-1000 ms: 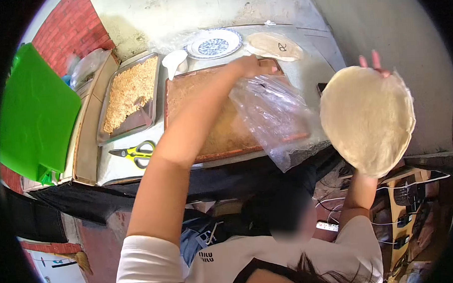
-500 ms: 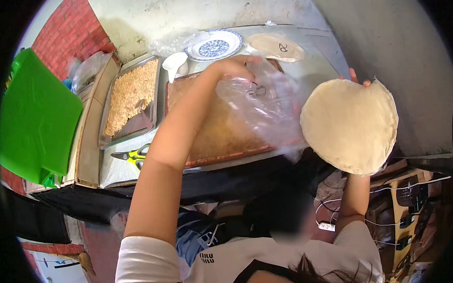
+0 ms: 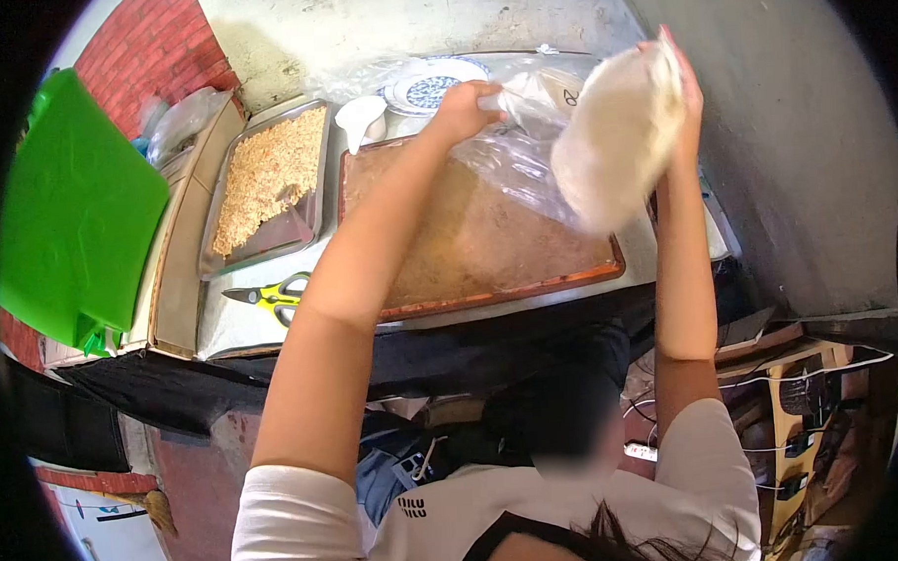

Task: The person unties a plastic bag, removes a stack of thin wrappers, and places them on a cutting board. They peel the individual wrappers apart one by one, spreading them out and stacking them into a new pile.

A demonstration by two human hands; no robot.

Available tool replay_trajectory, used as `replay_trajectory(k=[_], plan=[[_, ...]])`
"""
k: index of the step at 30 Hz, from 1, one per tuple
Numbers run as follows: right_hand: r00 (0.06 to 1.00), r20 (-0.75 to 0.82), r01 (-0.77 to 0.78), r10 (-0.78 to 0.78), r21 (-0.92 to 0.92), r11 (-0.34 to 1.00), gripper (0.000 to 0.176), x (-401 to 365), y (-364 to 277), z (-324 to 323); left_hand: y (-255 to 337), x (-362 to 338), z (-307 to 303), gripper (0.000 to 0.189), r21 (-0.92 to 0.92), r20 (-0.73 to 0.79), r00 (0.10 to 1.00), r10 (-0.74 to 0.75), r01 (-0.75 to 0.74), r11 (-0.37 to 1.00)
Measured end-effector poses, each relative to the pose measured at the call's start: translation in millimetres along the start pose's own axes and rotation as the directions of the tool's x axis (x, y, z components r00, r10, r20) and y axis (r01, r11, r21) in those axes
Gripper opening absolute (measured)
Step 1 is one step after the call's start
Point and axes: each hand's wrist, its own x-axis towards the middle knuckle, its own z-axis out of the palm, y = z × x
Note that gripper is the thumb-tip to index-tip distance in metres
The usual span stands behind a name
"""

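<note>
The left hand [image 3: 471,110] grips the gathered edge of a clear plastic bag [image 3: 524,169] above a brown rectangular wooden board [image 3: 467,240], while the right hand [image 3: 682,84] holds a pale round flat piece of dough [image 3: 617,141] tilted against the bag. On the table [image 3: 235,326], yellow-green-handled scissors [image 3: 277,297] lie between the board and a metal tray of golden crumbs [image 3: 272,178].

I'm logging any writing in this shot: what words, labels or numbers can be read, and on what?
White shirt: two short lines, apparently "NILU" and "NILU", first letters unclear.
Flat round package: a short handwritten black mark, perhaps "20", too small to be sure.
Blue cloth: a pale patch, too small to read.
I can read nothing else.
</note>
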Motion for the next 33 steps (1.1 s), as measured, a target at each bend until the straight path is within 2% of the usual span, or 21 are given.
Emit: replay_trajectory(k=[1,3,4,6,8,9,10,11,12,13,14,15,16,19,20,23,24,27,29,30,33], plan=[[0.999,-0.044,-0.004,0.009,0.109,0.994,0.045,1.9,-2.5,11.3,-0.3,-2.6,2.5,0.059,0.016,-0.145,0.988,0.058,-0.056,0.998],[0.992,-0.118,0.0,0.04,0.322,0.947,0.041,5.3,-6.4,32.3,-4.1,-9.6,8.0,0.052,0.069,-0.426,0.889,0.167,-0.152,0.986],[0.983,-0.166,0.13,-0.083,0.294,0.947,0.046,4.5,4.6,36.5,-19.2,-7.5,11.1,0.053,0.057,-0.404,0.903,0.145,-0.133,0.989],[0.982,-0.156,0.131,-0.107,0.159,0.978,0.045,-2.7,50.0,30.2,-48.8,-3.2,5.4,0.056,0.04,-0.355,0.928,0.109,-0.101,0.994],[0.988,-0.152,0.044,0.004,0.309,0.95,0.04,-17.5,74.8,34.8,-48.2,-16.4,-9.7,0.06,0.124,-0.063,0.998,-0.013,0.02,0.992],[0.988,-0.145,-0.003,0.046,0.281,0.96,0.034,-21.9,82.0,35.6,-44.4,-24.7,-14.7,0.061,0.173,0.082,0.992,-0.092,0.076,0.982],[0.986,-0.14,-0.053,0.091,0.252,0.966,0.03,-26.4,90.4,34.6,-40.9,-29.8,-17.6,0.067,0.202,0.127,0.976,-0.176,0.149,0.968],[0.981,-0.14,-0.102,0.136,0.225,0.969,0.029,-30.6,99.2,33.9,-36.9,-34.7,-19.7,0.07,0.157,0.137,0.973,-0.186,0.164,0.974],[0.989,-0.148,0.003,0.011,0.091,0.996,0.031,-26.0,116.8,30.8,-34.6,-37.4,-20.9,0.072,0.112,0.147,0.97,-0.192,0.177,0.978],[0.982,-0.13,-0.096,0.137,0.285,0.954,0.03,-18.2,115.3,28.2,-31.8,-39.4,-23.0,0.075,0.067,0.157,0.968,-0.197,0.188,0.98],[0.963,-0.086,-0.189,0.256,0.462,0.866,0.03,-9.2,112.9,23.2,-28.8,-40.9,-24.8,0.078,-0.114,0.236,0.936,-0.262,0.294,0.949],[0.931,-0.021,-0.275,0.365,0.616,0.738,0.031,-1.8,108.9,21.4,-23.8,-43.2,-26.6,0.083,-0.283,0.326,0.894,-0.306,0.401,0.871],[0.934,0.009,-0.264,0.356,0.691,0.673,0.033,5.8,103.0,25.7,-17.7,-45.7,-28.3,0.087,-0.427,0.422,0.845,-0.327,0.504,0.751],[0.968,-0.134,-0.143,0.211,0.395,0.908,0.034,10.5,70.4,47.5,1.4,-54.0,-38.1,0.096,-0.433,0.571,0.77,-0.285,0.577,0.692],[0.97,-0.11,-0.127,0.218,0.536,0.835,0.032,13.9,70.6,48.7,7.8,-58.9,-36.3,0.1,-0.417,0.568,0.772,-0.283,0.567,0.71],[0.885,0.151,-0.373,0.44,0.797,0.476,0.026,15.8,104.6,26.2,27.7,-77.7,-16.3,0.114,-0.369,0.525,0.784,-0.33,0.559,0.742],[0.892,0.175,-0.37,0.416,0.812,0.451,0.022,13.3,142.0,10.1,31.7,-85.5,-5.4,0.12,-0.355,0.486,0.789,-0.377,0.572,0.739],[0.794,0.099,-0.549,0.6,0.54,0.638,0.03,-21.1,206.6,-8.2,46.4,-112.1,3.6,0.139,-0.246,0.303,0.856,-0.419,0.495,0.834],[0.606,0.105,-0.744,0.789,0.428,0.514,0.036,-40.0,176.2,-30.1,40.0,-126.1,17.8,0.142,-0.113,0.209,0.875,-0.438,0.466,0.878],[0.49,0.092,-0.826,0.867,0.368,0.427,0.039,-48.8,156.8,-40.3,47.6,-134.5,13.2,0.143,-0.256,0.215,0.914,-0.345,0.393,0.883],[0.54,0.085,-0.822,0.837,0.267,0.503,0.043,-51.8,108.2,-55.2,47.2,-143.3,20.4,0.142,-0.095,0.188,0.901,-0.391,0.413,0.906]])
